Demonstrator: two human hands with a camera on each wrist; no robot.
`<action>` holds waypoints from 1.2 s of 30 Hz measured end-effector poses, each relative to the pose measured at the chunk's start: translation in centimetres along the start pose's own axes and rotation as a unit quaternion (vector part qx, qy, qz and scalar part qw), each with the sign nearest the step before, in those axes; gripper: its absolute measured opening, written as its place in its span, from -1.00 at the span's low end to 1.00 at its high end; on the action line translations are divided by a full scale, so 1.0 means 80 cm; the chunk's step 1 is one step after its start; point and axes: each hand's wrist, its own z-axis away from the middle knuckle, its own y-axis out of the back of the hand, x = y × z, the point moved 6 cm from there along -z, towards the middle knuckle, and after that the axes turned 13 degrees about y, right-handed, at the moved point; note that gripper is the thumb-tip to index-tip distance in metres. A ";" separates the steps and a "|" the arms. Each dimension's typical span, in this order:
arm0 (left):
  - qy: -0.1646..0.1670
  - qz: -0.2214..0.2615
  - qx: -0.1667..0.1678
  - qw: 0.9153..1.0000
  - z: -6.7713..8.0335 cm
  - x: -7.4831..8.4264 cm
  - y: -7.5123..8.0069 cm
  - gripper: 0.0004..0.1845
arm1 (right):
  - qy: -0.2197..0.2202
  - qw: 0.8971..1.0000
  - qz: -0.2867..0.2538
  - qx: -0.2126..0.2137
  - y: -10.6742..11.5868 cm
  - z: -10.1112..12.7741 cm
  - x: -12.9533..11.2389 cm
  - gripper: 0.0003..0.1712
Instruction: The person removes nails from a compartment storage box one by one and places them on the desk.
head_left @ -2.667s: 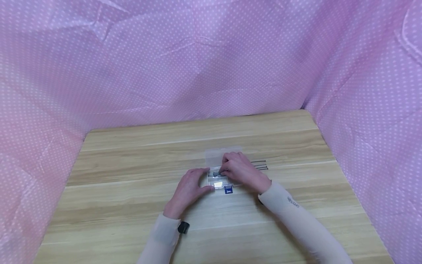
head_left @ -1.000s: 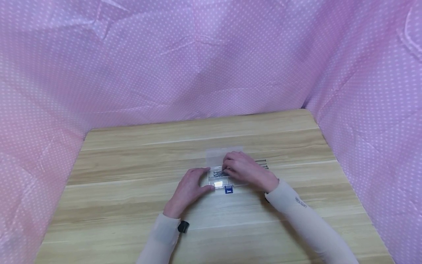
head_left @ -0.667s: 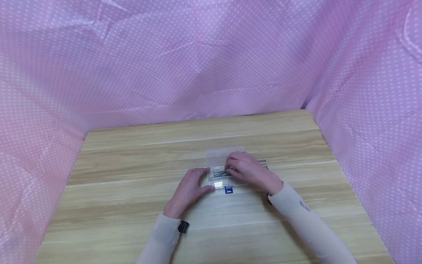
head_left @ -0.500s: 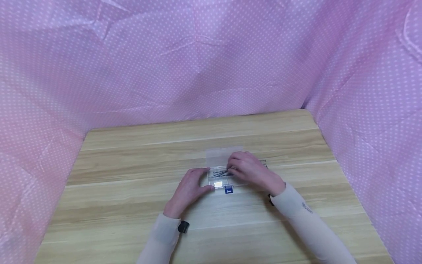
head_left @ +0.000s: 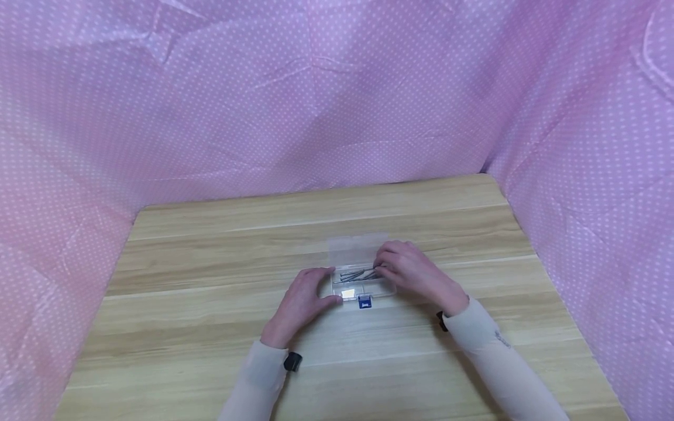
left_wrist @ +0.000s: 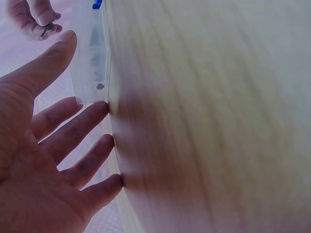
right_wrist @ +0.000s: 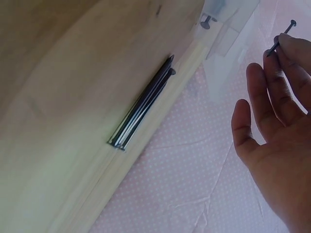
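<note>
A clear plastic box lies on the table with its see-through lid folded back and a blue latch at its front. Several nails are in its back compartment. My left hand grips the box's left end, thumb at the front corner and index finger at the back one. Over the right end of the box, my right hand pinches a small nail between thumb and finger. Several longer nails lie bundled side by side on the tabletop, hidden behind that hand in the head view.
The wood-grain table carries all of this. Pink dotted cloth hangs behind it and along both sides. A dark wrist strap shows at the left cuff.
My right hand has shifted to the right across the box, so more of the nails inside show. The loose nails on the table have gone out of sight behind it. My left hand stays put.
</note>
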 end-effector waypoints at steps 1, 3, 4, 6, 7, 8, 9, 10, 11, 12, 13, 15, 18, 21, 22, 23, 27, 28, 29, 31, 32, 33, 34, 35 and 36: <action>-0.002 0.000 0.001 1.000 0.000 0.000 0.000 -0.23 | 0.000 1.000 0.001 0.003 0.001 0.001 0.000 -0.89; -0.003 0.001 0.000 1.000 0.001 0.001 0.001 -0.23 | 0.000 1.000 0.002 0.011 0.003 0.004 0.001 -0.88; -0.005 0.001 0.001 1.000 0.001 0.001 0.001 -0.23 | -0.001 1.000 0.003 0.014 0.004 0.006 0.002 -0.88; -0.006 0.001 0.000 1.000 0.001 0.001 0.001 -0.23 | -0.002 1.000 0.005 0.020 0.006 0.009 0.003 -0.88; -0.008 0.000 0.001 1.000 0.001 0.001 0.001 -0.23 | -0.004 1.000 0.006 0.023 0.007 0.010 0.004 -0.88; -0.007 0.000 0.000 1.000 0.001 0.001 0.001 -0.22 | -0.006 1.000 0.007 0.026 0.008 0.012 0.004 -0.88; -0.008 0.001 0.001 1.000 0.001 0.001 0.002 -0.22 | -0.008 1.000 0.006 0.028 0.008 0.013 0.005 -0.88; -0.011 0.000 0.002 1.000 0.000 0.001 0.002 -0.23 | -0.012 0.999 0.007 0.029 0.009 0.015 0.007 -0.88; -0.013 0.001 0.003 1.000 0.000 0.001 0.002 -0.23 | -0.017 0.999 0.007 0.030 0.009 0.016 0.008 -0.87; -0.014 0.001 0.003 1.000 0.000 0.001 0.002 -0.24 | -0.020 0.999 0.007 0.031 0.009 0.018 0.009 -0.87; -0.018 0.001 0.005 1.000 0.000 0.002 0.003 -0.24 | -0.024 0.999 0.005 0.032 0.010 0.019 0.010 -0.88; -0.022 0.002 0.006 1.000 0.000 0.002 0.003 -0.25 | -0.031 0.999 0.003 0.032 0.011 0.021 0.012 -0.87; -0.026 0.002 0.007 1.000 0.000 0.002 0.004 -0.26 | -0.039 0.999 0.003 0.033 0.013 0.025 0.014 -0.88; -0.026 0.002 0.006 1.000 0.000 0.002 0.005 -0.26 | -0.044 0.998 0.006 0.035 0.015 0.029 0.016 -0.88; -0.026 0.003 0.006 1.000 0.000 0.002 0.005 -0.26 | -0.044 0.998 0.007 0.036 0.016 0.030 0.017 -0.88; -0.026 0.003 0.006 1.000 0.000 0.002 0.005 -0.25 | -0.045 0.998 0.008 0.037 0.016 0.032 0.017 -0.88; -0.021 0.002 0.003 1.000 0.000 0.001 0.004 -0.24 | -0.041 0.998 0.012 0.048 0.020 0.038 0.020 -0.87; -0.020 0.001 0.002 1.000 0.000 0.001 0.004 -0.24 | -0.039 0.998 0.015 0.050 0.020 0.039 0.021 -0.87; -0.018 0.001 0.001 1.000 0.000 0.001 0.004 -0.24 | -0.037 0.998 0.017 0.053 0.021 0.040 0.021 -0.87; -0.013 0.001 0.000 1.000 0.000 0.001 0.004 -0.24 | -0.034 0.998 0.021 0.057 0.023 0.043 0.022 -0.87; -0.012 0.001 -0.001 1.000 0.000 0.001 0.004 -0.24 | -0.033 0.998 0.023 0.058 0.024 0.044 0.022 -0.87; -0.011 0.002 0.000 1.000 0.000 0.001 0.004 -0.24 | -0.032 0.997 0.026 0.058 0.024 0.045 0.023 -0.87; -0.011 0.002 0.000 1.000 0.000 0.000 0.003 -0.24 | -0.033 0.997 0.027 0.059 0.025 0.046 0.023 -0.87; -0.010 0.002 0.000 1.000 0.000 0.000 0.003 -0.24 | -0.033 0.997 0.027 0.060 0.026 0.047 0.024 -0.87; -0.010 0.003 0.000 1.000 0.000 0.000 0.003 -0.25 | -0.033 0.997 0.029 0.060 0.026 0.048 0.024 -0.87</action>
